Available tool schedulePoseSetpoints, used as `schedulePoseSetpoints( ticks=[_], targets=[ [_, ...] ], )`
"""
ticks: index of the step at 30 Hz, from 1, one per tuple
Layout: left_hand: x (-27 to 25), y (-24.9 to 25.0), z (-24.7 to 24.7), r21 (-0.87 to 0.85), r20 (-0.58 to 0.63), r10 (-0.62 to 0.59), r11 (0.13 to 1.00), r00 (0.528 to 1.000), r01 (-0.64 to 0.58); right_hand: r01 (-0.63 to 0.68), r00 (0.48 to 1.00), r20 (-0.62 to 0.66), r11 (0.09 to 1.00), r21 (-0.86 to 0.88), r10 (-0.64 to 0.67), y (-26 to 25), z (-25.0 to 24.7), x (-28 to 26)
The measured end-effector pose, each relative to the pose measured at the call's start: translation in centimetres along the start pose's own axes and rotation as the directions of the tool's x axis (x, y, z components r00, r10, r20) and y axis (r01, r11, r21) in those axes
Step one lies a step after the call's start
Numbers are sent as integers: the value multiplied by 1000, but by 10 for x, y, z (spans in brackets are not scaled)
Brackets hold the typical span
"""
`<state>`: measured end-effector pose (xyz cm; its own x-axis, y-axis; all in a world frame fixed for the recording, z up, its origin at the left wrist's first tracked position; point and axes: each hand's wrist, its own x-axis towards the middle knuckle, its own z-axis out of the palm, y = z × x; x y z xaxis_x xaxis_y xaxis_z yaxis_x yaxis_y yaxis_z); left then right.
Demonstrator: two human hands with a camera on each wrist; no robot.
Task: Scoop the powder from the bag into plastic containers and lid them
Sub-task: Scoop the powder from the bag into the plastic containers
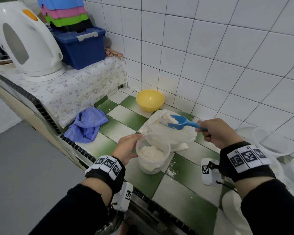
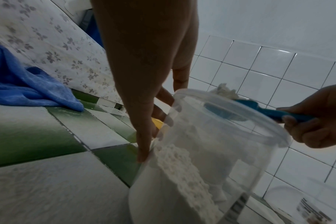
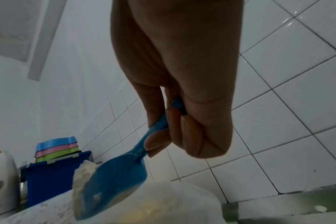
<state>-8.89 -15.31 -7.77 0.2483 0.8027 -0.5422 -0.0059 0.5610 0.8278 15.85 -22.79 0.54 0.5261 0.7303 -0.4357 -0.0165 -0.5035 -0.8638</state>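
Scooping is the step in hand, mid-fill by the look of it. Right hand [image 1: 215, 133] has its fingers curled tight round the handle of the blue scoop [image 1: 180, 122], which is heaped with powder [image 1: 166, 118] and sits right at the mouth of the bag [image 1: 173, 134], so that load looks freshly dug and not yet tipped. Left hand [image 1: 126, 149] holds the plastic container [image 1: 152, 156] from the side, thumb at the rim and fingers down the wall in the left wrist view; the tub rests on the green and white tiled counter [image 1: 185, 200], just in front of the bag and touching it. It's well short of full, I'd say under half. Next move is to swing the scoop across to the tub's mouth, keeping it level so the heap doesn't slide off, then tip it while the left hand steadies the tub. There's spilled powder on the tiles beside it already, so go slow. More clear tubs [image 1: 268, 141] wait off to the right; I can't pick out a lid for sure, so lidding is still some way off.
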Motion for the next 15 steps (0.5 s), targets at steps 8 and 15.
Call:
schedulePoseSetpoints(
  ticks=[8,15],
  targets=[
    [2,1,-4,0,33,-26,1000,999,26,41,985,172,997,-71,-28,6,2,-25],
    [3,1,-6,39,49,-25,999,999,23,219,970,193,874,-433,-147,20,34,-36]
  ],
)
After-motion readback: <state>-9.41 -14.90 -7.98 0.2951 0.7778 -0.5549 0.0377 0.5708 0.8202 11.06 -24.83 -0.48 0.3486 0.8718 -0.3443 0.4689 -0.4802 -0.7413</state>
